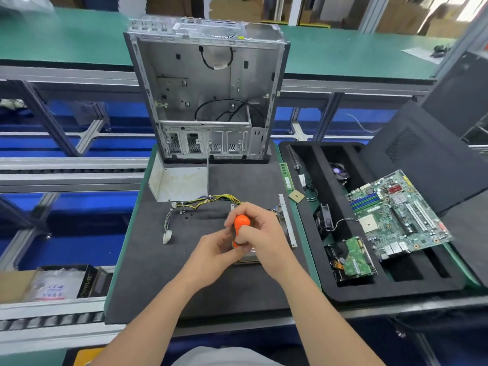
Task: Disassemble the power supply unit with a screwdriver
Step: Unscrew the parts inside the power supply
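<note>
Orange screwdriver (241, 223) upright, right grip (260, 231) closed round its handle, left grip (214, 249) pinching its lower end, both hiding most of power supply unit (247, 257) beneath; wire harness (208, 201) just left, metal cover (179, 183) and open case (208, 96) beyond, motherboard (396, 215) well right

Brightly and evenly lit from overhead, with only soft, faint shadows on the dark grey foam work mat (158, 273). Pale glare across the open grey sheet-metal computer case (211, 85); blown-out white at top right. Strongly bowed toward the edges, as along the silver aluminium conveyor rails (66, 165). Slightly soft throughout, blurrier in the corners.
</note>
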Demonstrator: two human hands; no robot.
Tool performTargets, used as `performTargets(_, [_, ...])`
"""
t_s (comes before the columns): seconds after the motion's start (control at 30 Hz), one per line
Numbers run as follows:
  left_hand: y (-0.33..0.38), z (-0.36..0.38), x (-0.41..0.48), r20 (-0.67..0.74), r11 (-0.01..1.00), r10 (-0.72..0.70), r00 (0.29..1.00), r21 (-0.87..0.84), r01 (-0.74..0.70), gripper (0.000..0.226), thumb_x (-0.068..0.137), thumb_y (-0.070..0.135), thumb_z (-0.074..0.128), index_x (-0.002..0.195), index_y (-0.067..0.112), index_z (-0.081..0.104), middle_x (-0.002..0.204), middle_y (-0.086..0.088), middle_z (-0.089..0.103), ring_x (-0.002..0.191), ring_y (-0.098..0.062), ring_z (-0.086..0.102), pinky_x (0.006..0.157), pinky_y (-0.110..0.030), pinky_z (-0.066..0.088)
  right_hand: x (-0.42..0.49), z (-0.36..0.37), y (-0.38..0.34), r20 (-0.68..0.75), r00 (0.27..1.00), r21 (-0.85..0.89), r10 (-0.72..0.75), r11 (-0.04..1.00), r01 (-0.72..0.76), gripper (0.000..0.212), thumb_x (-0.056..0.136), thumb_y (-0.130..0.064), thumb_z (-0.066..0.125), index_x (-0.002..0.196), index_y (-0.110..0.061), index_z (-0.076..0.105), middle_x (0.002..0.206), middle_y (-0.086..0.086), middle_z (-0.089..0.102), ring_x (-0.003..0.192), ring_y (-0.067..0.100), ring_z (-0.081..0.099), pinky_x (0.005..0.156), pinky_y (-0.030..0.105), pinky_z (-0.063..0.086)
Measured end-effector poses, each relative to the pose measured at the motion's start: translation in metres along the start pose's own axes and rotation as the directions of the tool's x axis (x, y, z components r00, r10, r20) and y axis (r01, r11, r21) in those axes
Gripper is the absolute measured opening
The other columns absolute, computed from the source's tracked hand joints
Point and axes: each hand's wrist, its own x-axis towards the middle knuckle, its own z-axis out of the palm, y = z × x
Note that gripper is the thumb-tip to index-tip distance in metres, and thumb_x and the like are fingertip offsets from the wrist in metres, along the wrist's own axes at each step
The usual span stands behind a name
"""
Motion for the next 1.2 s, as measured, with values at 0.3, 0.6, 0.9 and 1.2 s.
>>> performTargets(0.3, [-0.002, -0.001, 0.004, -0.031, 0.998, 0.037, 0.999, 0.061, -0.035, 0.029, 0.091, 0.053, 0.069, 0.118, 0.045, 0.07, 0.107, -0.001, 0.077, 0.088, -0.013, 0.06, 0.09, -0.06, 0.055, 0.004, -0.007, -0.014, 0.008, 1.0, -0.456, -0.002, 0.89, 0.005, 0.014, 0.073, -0.019, 0.056, 0.085, -0.026, 0.054, 0.081, -0.007, 0.058, 0.074, 0.017, 0.053, 0.066, 0.042, 0.051])
performTargets(0.6, [-0.008, 0.001, 0.006, -0.01, 0.999, 0.053, 0.999, -0.003, -0.053, 0.053, 0.085, 0.074, 0.067, 0.122, 0.037, 0.069, 0.109, 0.005, 0.077, 0.095, -0.038, 0.068, 0.094, -0.059, 0.056, 0.022, -0.005, -0.038, -0.139, 0.982, -0.937, 0.125, 0.306, -0.172, 0.035, 0.087, -0.056, 0.065, 0.091, -0.024, 0.052, 0.08, -0.001, 0.055, 0.086, 0.031, 0.059, 0.065, 0.034, 0.04])
performTargets(0.9, [-0.011, -0.001, 0.007, -0.006, 1.0, 0.019, 1.0, 0.015, -0.019, 0.027, 0.096, 0.041, 0.07, 0.121, 0.032, 0.069, 0.111, 0.002, 0.077, 0.105, -0.037, 0.068, 0.094, -0.053, 0.058, 0.024, -0.009, -0.048, 0.24, 0.948, -0.911, 0.208, 0.387, 0.146, 0.025, 0.078, -0.001, 0.071, 0.069, -0.024, 0.067, 0.098, -0.001, 0.048, 0.081, 0.023, 0.056, 0.073, 0.045, 0.058])
performTargets(1.2, [-0.005, 0.004, 0.004, -0.065, 0.997, 0.062, 0.996, 0.043, -0.059, 0.022, 0.09, 0.049, 0.067, 0.112, 0.046, 0.07, 0.095, 0.008, 0.076, 0.076, -0.015, 0.064, 0.068, -0.025, 0.052, 0.02, -0.019, -0.047, 0.165, 0.966, -0.931, 0.197, 0.356, 0.087, 0.032, 0.086, -0.054, 0.062, 0.101, -0.029, 0.049, 0.093, -0.005, 0.054, 0.088, 0.026, 0.061, 0.071, 0.04, 0.053])
